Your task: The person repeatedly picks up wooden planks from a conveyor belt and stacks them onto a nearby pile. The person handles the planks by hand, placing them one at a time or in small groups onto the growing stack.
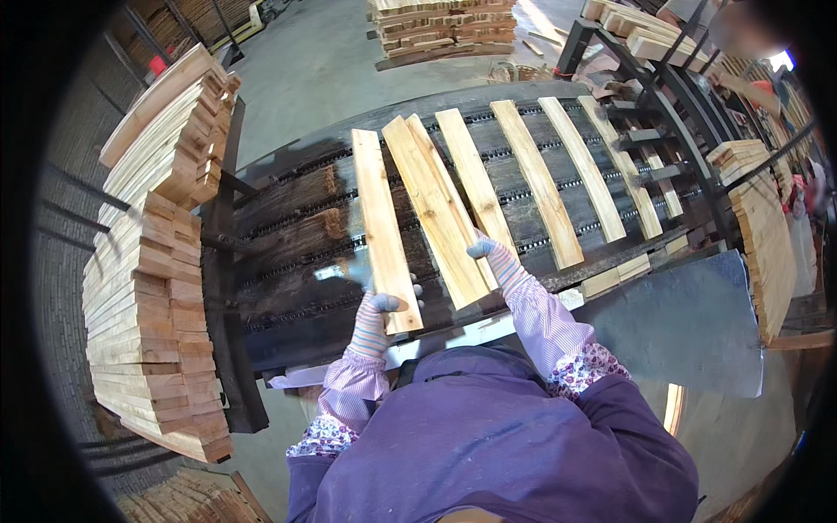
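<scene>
While a mid-frame board point(379, 218) is being clasped low by left hand point(370, 322), stiffness is being presumed. Right hand point(495, 252): grip unclear.

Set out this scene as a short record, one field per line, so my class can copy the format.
Left hand: gloved left hand grips the near end of a pale plank, thumb on top
Right hand: gloved right hand, thumb at the right edge of an overlapping pair of planks; its other fingers are hard to see
Surface: dark table with chains along it
Further right: spaced-out boards
Left side: tall timber stack
Far side: another wood pile on the floor
</scene>
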A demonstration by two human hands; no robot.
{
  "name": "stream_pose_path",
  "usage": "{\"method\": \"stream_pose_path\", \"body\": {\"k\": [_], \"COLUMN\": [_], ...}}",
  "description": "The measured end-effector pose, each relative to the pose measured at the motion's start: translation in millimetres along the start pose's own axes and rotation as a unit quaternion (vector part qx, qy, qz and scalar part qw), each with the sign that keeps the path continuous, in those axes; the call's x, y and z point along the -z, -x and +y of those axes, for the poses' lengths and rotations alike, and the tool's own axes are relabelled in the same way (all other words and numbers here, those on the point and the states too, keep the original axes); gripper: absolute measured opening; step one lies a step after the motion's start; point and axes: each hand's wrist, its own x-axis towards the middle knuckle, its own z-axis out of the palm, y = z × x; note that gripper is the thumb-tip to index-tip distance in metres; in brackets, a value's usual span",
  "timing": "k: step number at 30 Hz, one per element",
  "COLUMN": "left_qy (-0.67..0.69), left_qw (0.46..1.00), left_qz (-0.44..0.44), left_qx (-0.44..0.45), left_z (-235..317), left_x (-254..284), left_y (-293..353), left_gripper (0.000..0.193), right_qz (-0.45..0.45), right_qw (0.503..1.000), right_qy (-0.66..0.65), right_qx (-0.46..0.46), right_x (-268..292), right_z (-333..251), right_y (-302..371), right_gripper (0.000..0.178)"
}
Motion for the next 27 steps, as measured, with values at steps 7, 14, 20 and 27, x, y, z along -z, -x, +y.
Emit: {"method": "stream_pose_path", "body": {"k": [7,14,20,27], "left_qy": [-0.073,-0.210,-0.252,-0.140], "left_qw": [0.994,0.977,0.968,0.990], "left_qz": [0.075,0.026,-0.007,0.006], "left_qx": [0.008,0.002,0.000,0.009], "left_z": [-25,-38,-42,-33], "left_x": [-31,-76,-96,-93], "left_y": [0,11,15,28], "left_gripper": [0.080,0.107,0.120,0.106], "right_qz": [0.024,0.022,0.031,-0.041], "right_qw": [0.997,0.978,0.973,0.984], "right_qy": [0.062,0.206,0.220,0.170], "right_qx": [0.039,-0.004,-0.060,-0.026], "right_x": [29,-29,-22,-2], "right_z": [50,26,22,8], "right_y": [-23,10,13,24], "right_gripper": [0.087,0.093,0.114,0.107]}}
